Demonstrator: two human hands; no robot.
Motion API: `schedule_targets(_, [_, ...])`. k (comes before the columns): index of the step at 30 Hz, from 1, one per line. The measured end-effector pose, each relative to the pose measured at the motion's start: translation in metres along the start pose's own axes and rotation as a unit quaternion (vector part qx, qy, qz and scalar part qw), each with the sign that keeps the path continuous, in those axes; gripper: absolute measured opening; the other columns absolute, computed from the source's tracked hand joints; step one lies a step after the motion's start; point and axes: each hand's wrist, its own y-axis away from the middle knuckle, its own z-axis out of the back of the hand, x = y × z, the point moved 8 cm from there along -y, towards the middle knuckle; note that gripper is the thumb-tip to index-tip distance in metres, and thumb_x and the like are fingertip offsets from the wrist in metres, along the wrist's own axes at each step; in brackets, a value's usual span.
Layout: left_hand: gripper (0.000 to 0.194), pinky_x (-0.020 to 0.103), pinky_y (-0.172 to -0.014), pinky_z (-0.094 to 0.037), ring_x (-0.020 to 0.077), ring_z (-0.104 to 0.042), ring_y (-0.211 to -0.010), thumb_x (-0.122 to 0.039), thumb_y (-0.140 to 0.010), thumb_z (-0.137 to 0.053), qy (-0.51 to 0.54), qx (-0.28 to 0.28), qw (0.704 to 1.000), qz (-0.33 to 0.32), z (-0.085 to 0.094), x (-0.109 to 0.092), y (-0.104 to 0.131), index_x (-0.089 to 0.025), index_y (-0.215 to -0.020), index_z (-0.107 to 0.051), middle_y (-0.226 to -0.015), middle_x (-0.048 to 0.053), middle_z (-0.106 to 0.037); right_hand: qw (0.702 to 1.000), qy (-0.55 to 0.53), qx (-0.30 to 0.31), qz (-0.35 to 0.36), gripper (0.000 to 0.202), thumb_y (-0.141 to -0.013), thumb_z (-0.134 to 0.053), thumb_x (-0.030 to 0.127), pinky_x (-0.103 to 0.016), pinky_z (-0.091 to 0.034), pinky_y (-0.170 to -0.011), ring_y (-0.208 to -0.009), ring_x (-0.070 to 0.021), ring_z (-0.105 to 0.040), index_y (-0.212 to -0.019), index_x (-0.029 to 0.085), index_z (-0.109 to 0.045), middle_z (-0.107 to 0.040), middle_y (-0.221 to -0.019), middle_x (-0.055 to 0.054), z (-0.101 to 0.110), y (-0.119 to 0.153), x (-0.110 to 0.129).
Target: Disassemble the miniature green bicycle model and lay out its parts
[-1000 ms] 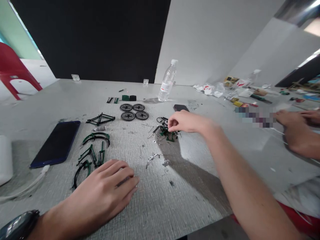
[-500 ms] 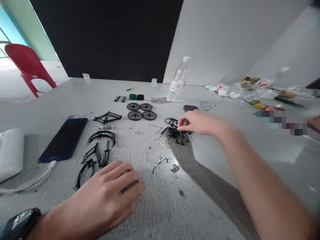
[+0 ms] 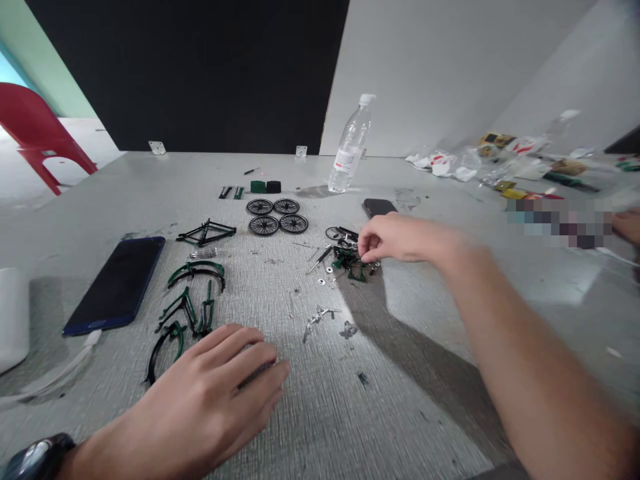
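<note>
My right hand (image 3: 387, 238) is at the right edge of a pile of small black and green parts (image 3: 347, 257), thumb and fingertips pinched together; what lies between them is too small to make out. Near the front, my left hand (image 3: 215, 393) rests palm down with its fingers slightly spread and bent. Curved green and black fenders (image 3: 197, 272) and green forks (image 3: 207, 310) lie beyond it. A black frame (image 3: 207, 232) and several spoked wheels (image 3: 263, 225) are farther back. Small silver parts (image 3: 320, 319) sit between my hands.
A dark phone (image 3: 117, 283) with a white cable lies at left beside a white object (image 3: 13, 320). At the back stands a clear bottle (image 3: 349, 147). Plastic bags (image 3: 465, 163) and another person's hand (image 3: 627, 223) are at right. A red chair (image 3: 40, 130) stands beyond the table.
The view has shifted a little, so the items on the table appear farther left. My right hand stays at the pile, still pinched. My left hand has hardly moved.
</note>
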Motion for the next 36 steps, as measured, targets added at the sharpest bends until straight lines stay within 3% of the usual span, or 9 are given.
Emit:
schedule_targets(8, [0.021,0.041,-0.079,-0.056,0.0224,-0.062,-0.090,-0.018,-0.101,-0.049,0.006,0.003,1.000,-0.001,-0.002,0.001,0.004,-0.014,-0.109,-0.068,-0.097,0.007,-0.067,1.000,0.000,-0.016,-0.014,0.014,-0.071,-0.076,0.036,-0.038,-0.040,-0.061,-0.066,-0.0200,-0.056,-0.081,0.025,-0.077,-0.068,-0.083,-0.008,0.000,-0.001,0.000])
schedule_targets(13, [0.022,0.042,-0.079,-0.056,0.0232,-0.062,-0.092,-0.018,-0.101,-0.049,0.003,0.007,1.000,-0.003,-0.002,0.001,0.004,-0.014,-0.110,-0.068,-0.100,0.007,-0.067,1.000,0.014,-0.014,-0.010,0.016,-0.077,-0.072,0.037,-0.039,-0.040,-0.064,-0.068,-0.0200,-0.057,-0.086,0.025,-0.077,-0.068,-0.088,-0.008,-0.005,-0.006,-0.002])
schedule_targets(17, [0.020,0.043,-0.079,-0.056,0.0236,-0.062,-0.093,-0.019,-0.101,-0.050,0.006,0.007,1.000,-0.005,-0.002,0.001,0.005,-0.014,-0.110,-0.067,-0.100,0.007,-0.067,0.998,0.011,-0.061,0.016,0.021,-0.083,-0.067,0.038,-0.039,-0.041,-0.066,-0.071,-0.0207,-0.057,-0.095,0.024,-0.076,-0.069,-0.091,-0.010,0.003,-0.010,-0.004])
schedule_targets(21, [0.020,0.043,-0.079,-0.056,0.0233,-0.062,-0.093,-0.018,-0.101,-0.049,0.010,0.009,1.000,-0.002,-0.003,0.002,0.006,-0.014,-0.111,-0.066,-0.100,0.007,-0.067,0.996,0.009,-0.079,0.031,0.025,-0.080,-0.070,0.037,-0.037,-0.042,-0.066,-0.072,-0.0204,-0.057,-0.100,0.024,-0.075,-0.069,-0.090,-0.009,0.004,-0.013,0.000])
schedule_targets(27, [0.020,0.044,-0.081,-0.056,0.0234,-0.062,-0.094,-0.019,-0.101,-0.049,0.008,0.013,1.000,0.000,-0.005,0.003,0.006,-0.015,-0.111,-0.066,-0.101,0.007,-0.067,0.996,-0.028,-0.065,0.059,0.020,-0.075,-0.072,0.028,-0.035,-0.044,-0.067,-0.071,-0.0189,-0.059,-0.095,0.024,-0.074,-0.070,-0.088,-0.006,0.002,-0.013,0.008])
schedule_targets(32, [0.021,0.044,-0.083,-0.056,0.0226,-0.062,-0.094,-0.020,-0.102,-0.048,0.004,0.015,1.000,-0.001,-0.005,0.002,0.004,-0.016,-0.111,-0.066,-0.099,0.007,-0.067,0.993,-0.021,-0.104,0.050,0.020,-0.084,-0.061,0.029,-0.037,-0.045,-0.069,-0.075,-0.0196,-0.060,-0.099,0.023,-0.073,-0.070,-0.096,-0.009,0.010,-0.010,0.004])
schedule_targets(36, [0.020,0.042,-0.080,-0.056,0.0219,-0.062,-0.092,-0.020,-0.102,-0.047,0.004,0.009,1.000,0.000,-0.001,0.001,0.000,-0.015,-0.108,-0.066,-0.096,0.007,-0.066,0.992,-0.024,-0.107,0.068,0.018,-0.085,-0.060,0.030,-0.038,-0.045,-0.071,-0.079,-0.0209,-0.061,-0.096,0.023,-0.073,-0.070,-0.097,-0.010,0.003,-0.015,0.012])
